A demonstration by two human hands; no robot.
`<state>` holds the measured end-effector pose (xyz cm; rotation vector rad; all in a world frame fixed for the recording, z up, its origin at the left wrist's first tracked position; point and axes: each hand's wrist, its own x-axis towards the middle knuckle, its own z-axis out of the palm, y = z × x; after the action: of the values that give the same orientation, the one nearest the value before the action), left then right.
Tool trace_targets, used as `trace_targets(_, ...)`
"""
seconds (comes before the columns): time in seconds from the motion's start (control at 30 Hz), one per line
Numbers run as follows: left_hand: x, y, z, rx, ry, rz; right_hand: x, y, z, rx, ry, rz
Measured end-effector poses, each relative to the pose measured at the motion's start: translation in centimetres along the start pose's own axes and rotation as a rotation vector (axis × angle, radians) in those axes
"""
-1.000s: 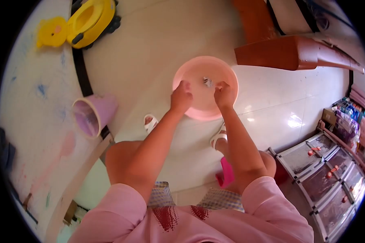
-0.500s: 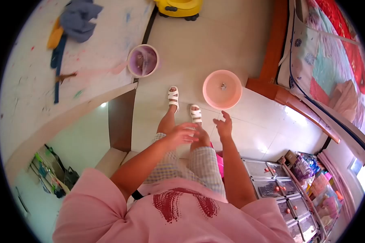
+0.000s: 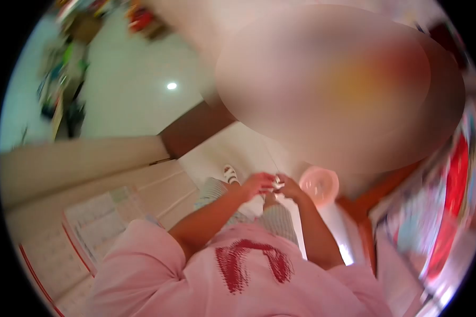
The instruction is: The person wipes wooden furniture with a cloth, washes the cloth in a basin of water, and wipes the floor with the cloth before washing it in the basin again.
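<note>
Sitting just right of right grip [image 3: 289,188]: pink basin [image 3: 320,188]; not touching.

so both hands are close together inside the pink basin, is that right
Not inside: the head view shows the left hand and the right hand close together outside the pink basin, which is beyond the right hand.

The left forearm [image 3: 209,221] and right forearm [image 3: 318,224] slant inward before the torso [image 3: 256,288]; the left grip [image 3: 258,184] and right grip [image 3: 289,188] sit close together, fingers [image 3: 266,177] curled, slightly blurred.
</note>
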<state>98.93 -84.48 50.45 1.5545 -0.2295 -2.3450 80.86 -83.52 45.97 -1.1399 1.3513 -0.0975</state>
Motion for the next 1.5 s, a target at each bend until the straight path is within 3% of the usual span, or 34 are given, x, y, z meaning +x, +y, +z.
trace_targets(0.07,-2.3,1.8,-4.5,-0.122,0.104,0.110,3.3,-9.4,3.3,0.173,-0.269,0.189)
trace_targets(0.1,-3.3,3.0,-7.4,-0.189,0.137,0.159,4.0,-13.9,5.2,0.242,-0.296,0.194)
trace_targets(0.2,-7.0,5.0,-16.0,-0.378,0.241,0.350,8.6,-21.9,12.4,0.160,-0.378,0.026)
trace_targets(0.33,-12.6,10.5,-26.8,-0.489,0.371,0.440,14.6,-32.7,20.5,0.085,-0.489,0.038)
trace_targets(0.47,-17.5,17.6,-36.8,-0.469,0.454,0.515,20.0,-43.0,25.7,-0.069,-0.373,-0.093)
trace_targets(0.5,-18.7,19.2,-38.9,-0.413,0.529,0.558,23.0,-43.3,26.6,-0.135,-0.358,-0.209)
trace_targets(0.53,-19.7,20.7,-41.4,-0.359,0.603,0.599,24.1,-46.2,27.6,-0.096,-0.338,-0.178)
trace_targets(0.7,-20.6,29.6,-54.0,-0.393,0.553,0.595,34.1,-56.5,32.7,0.110,-0.515,0.016)
trace_targets(0.8,-19.3,34.4,-62.2,-0.366,0.651,0.645,40.8,-63.9,37.7,0.001,-0.651,0.031)
trace_targets(0.97,-22.8,42.8,-73.9,-0.663,0.709,0.595,49.0,-80.3,47.5,-0.279,-0.841,0.078)
trace_targets(1.17,-26.5,47.5,-91.5,-0.954,0.764,0.812,56.4,-95.6,63.3,-0.562,-0.996,0.000)
trace_targets(1.33,-32.5,50.6,-108.8,-1.033,0.938,0.757,64.7,-105.2,80.9,-0.751,-1.082,0.058)
trace_targets(1.37,-34.8,50.7,-111.2,-0.866,1.039,0.764,64.5,-107.3,83.3,-0.709,-1.076,0.033)
trace_targets(1.5,-44.7,51.7,-125.2,-0.921,1.089,0.671,68.3,-115.1,98.0,-0.668,-1.204,0.031)
